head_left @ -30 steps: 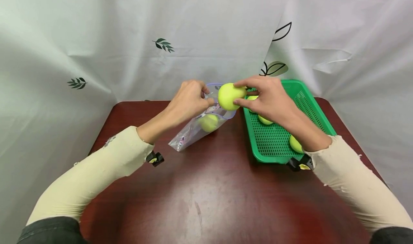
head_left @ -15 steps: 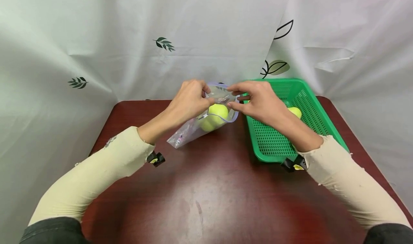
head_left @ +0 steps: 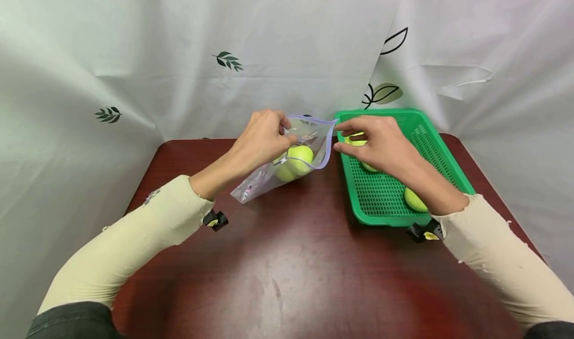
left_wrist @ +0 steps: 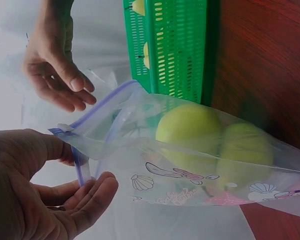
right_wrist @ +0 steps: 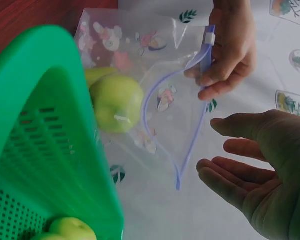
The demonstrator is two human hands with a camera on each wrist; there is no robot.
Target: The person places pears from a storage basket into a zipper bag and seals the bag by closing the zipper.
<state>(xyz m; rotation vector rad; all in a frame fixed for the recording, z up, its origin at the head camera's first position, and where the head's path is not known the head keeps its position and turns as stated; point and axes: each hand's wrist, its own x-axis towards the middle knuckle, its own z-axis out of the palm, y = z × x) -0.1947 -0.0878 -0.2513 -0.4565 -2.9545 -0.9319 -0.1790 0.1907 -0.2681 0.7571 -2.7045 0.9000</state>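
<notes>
A clear zip bag (head_left: 253,187) with a lilac slider edge and pink printed figures stands tilted at the table's middle, mouth open toward the right. Inside it lie two green apples (left_wrist: 190,127), pressed against each other. My left hand (head_left: 264,137) pinches the bag's rim near the white slider (right_wrist: 209,38). My right hand (head_left: 381,142) hovers just right of the bag mouth, fingers loosely curved and holding nothing, over the left side of the green basket (head_left: 378,192).
Several more green apples, one of them near the front (head_left: 414,199), lie in the basket. The dark red wooden table (head_left: 269,259) runs toward me. A white printed curtain (head_left: 269,30) hangs close behind the table.
My right hand brought an apple over the bag mouth and released it inside, then drew back right toward the basket. My left hand kept its pinch on the rim.
</notes>
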